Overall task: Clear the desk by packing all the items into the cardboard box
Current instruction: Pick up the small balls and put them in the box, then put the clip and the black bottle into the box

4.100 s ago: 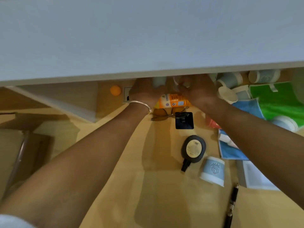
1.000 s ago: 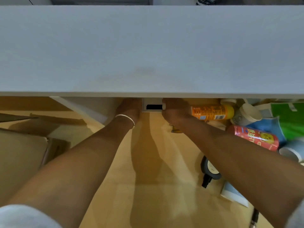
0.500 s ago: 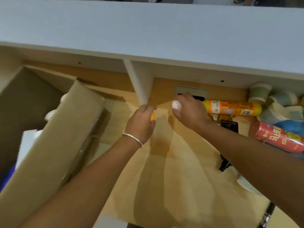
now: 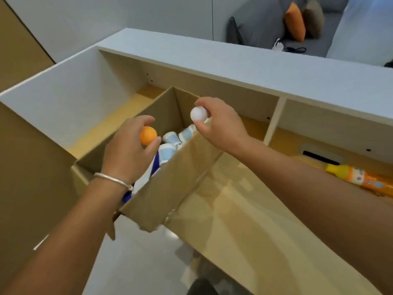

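An open cardboard box (image 4: 180,184) stands at the left end of the wooden desk (image 4: 244,231). My left hand (image 4: 125,154), with a silver bangle on the wrist, holds a small orange ball (image 4: 148,135) over the box's opening. My right hand (image 4: 219,122) pinches a small white ball (image 4: 198,113) above the box's far right corner. Inside the box lie pale blue paper cups (image 4: 170,141) and something blue and white. An orange bottle with a yellow cap (image 4: 359,175) lies on the desk at the right, partly behind my right forearm.
A grey-white shelf (image 4: 234,60) runs over the desk's back edge, with a white divider (image 4: 273,122) under it. A cable slot (image 4: 321,156) sits in the desk at the back right. Floor shows below the box. A sofa with cushions (image 4: 297,20) is beyond.
Both hands drew back from under the shelf with a ball each and swung left over the box. The view rose and turned left, so most desk items left the frame.
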`<state>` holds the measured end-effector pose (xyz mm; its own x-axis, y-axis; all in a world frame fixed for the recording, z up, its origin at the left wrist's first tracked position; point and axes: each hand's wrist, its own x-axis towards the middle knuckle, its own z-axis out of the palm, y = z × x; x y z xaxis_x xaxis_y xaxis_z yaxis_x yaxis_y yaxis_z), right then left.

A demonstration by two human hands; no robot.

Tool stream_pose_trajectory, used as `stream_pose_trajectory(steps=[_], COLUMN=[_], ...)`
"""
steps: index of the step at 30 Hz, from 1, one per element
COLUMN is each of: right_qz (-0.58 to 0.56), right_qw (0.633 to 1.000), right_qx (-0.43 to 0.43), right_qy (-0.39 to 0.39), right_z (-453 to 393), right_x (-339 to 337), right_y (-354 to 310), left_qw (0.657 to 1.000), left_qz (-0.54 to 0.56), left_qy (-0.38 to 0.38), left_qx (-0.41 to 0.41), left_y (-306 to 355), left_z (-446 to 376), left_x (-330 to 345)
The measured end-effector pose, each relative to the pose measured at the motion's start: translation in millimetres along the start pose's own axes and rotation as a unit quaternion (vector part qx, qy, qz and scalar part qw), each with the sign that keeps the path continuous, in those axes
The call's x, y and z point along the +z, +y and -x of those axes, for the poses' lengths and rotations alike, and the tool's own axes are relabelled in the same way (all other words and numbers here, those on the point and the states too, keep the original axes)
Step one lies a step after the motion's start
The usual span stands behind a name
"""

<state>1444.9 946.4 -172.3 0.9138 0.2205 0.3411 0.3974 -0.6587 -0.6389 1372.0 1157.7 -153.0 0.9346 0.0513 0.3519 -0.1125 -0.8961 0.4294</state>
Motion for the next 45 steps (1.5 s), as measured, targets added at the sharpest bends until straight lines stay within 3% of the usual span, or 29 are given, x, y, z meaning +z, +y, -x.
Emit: stream_pose_trajectory(steps=[5,8,16,24,30,37,45], right_qz=[-0.016,-0.014,0.129,0.19,0.188,0.191,0.19], right_qw=[0.997,0.995,0.963,0.923,0.922,0.918,0.902], right_qx=[0.067,0.094,0.23,0.329,0.338,0.345,0.342], right_qy=[-0.027,0.008,0.053,0.058,0.026,-0.044,-0.182], right_z=[-4.3,30.8,179.7,316.5,370.6,365.1,346.7], right_x=[53.6,58.8,-26.4,-116.1,-156.7,-160.4,-160.9], right_y=[-26.1,-20.1,69.6,177.3,242.4,292.0,316.1], left_qw=[0.997,0.996,0.965,0.936,0.931,0.922,0.894], left_qz=[-0.022,0.015,0.123,0.099,0.085,0.038,-0.041], left_qy=[-0.072,-0.083,-0.147,-0.245,-0.274,-0.277,-0.304], left_qx=[-0.035,0.007,0.179,0.233,0.227,0.267,0.326], left_y=[-56.2,-54.5,53.4,159.4,219.4,269.9,307.8], left_z=[3.1,12.6,52.5,124.6,140.4,122.9,84.6], left_x=[-5.6,5.5,92.0,210.9,299.9,374.2,419.4])
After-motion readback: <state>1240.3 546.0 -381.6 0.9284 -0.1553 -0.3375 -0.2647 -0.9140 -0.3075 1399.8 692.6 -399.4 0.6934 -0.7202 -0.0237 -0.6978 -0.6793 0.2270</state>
